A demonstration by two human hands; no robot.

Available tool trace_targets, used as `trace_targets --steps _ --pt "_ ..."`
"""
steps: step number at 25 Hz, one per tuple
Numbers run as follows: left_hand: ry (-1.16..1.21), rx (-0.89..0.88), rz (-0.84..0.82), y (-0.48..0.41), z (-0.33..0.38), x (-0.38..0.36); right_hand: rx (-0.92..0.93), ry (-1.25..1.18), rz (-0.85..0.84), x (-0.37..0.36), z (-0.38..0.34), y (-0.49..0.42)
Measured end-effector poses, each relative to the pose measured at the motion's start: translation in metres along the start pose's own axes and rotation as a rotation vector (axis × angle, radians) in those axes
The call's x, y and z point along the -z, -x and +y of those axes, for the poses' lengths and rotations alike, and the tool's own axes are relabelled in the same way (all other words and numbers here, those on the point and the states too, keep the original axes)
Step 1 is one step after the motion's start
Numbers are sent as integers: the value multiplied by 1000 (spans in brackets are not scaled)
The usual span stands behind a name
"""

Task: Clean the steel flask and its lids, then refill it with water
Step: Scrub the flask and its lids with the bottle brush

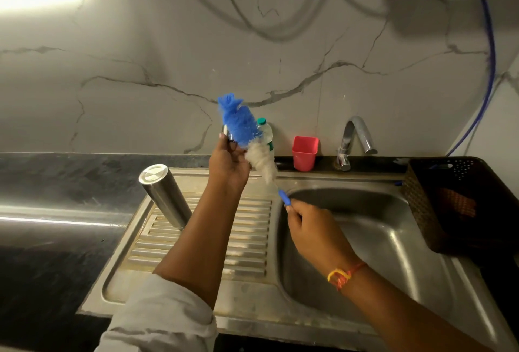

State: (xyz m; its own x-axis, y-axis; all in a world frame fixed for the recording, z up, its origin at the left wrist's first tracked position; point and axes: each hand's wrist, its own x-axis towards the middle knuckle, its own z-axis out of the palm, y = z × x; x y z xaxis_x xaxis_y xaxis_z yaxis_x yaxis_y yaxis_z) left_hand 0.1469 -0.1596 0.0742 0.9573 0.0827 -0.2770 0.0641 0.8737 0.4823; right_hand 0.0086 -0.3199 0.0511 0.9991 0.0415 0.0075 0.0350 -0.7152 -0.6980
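Observation:
The steel flask (164,194) stands upside down on the ribbed drainboard (247,228), its flat base facing up. My left hand (229,163) is raised above the drainboard and grips a small steel lid (226,133), mostly hidden behind the brush. My right hand (314,232) pinches the blue handle end (284,198) of a bottle brush. The brush's blue and white bristles (247,138) lie against the lid in my left hand.
The sink basin (365,239) is on the right, with a chrome tap (355,140) behind it. A red cup (305,153) and a green-capped bottle (266,132) stand by the wall. A dark basket (460,202) sits at the far right. Dark counter lies left.

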Motion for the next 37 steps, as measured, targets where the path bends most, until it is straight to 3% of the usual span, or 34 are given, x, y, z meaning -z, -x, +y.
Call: trace_targets --steps 5,11,17,21,25,30,34,37 --pt "-30 2 51 0 -19 10 -12 -30 12 19 -6 -31" --pt "-2 12 19 -3 -15 13 -183 -516 -104 18 -3 -40" --pt "-3 -16 48 0 -11 12 -95 -331 21 15 -4 -52" --pt "69 -59 35 -1 9 12 -28 -217 -54 3 -2 -35" --pt "24 -59 -8 13 -7 8 -44 -215 1 1 -19 -53" --pt "155 -52 44 6 20 10 -25 -183 -159 -10 -17 -25" --pt "121 -37 35 17 -3 6 -57 -190 -23 0 -30 -52" --pt "152 -56 73 7 17 7 -35 -159 -102 0 -21 -31"
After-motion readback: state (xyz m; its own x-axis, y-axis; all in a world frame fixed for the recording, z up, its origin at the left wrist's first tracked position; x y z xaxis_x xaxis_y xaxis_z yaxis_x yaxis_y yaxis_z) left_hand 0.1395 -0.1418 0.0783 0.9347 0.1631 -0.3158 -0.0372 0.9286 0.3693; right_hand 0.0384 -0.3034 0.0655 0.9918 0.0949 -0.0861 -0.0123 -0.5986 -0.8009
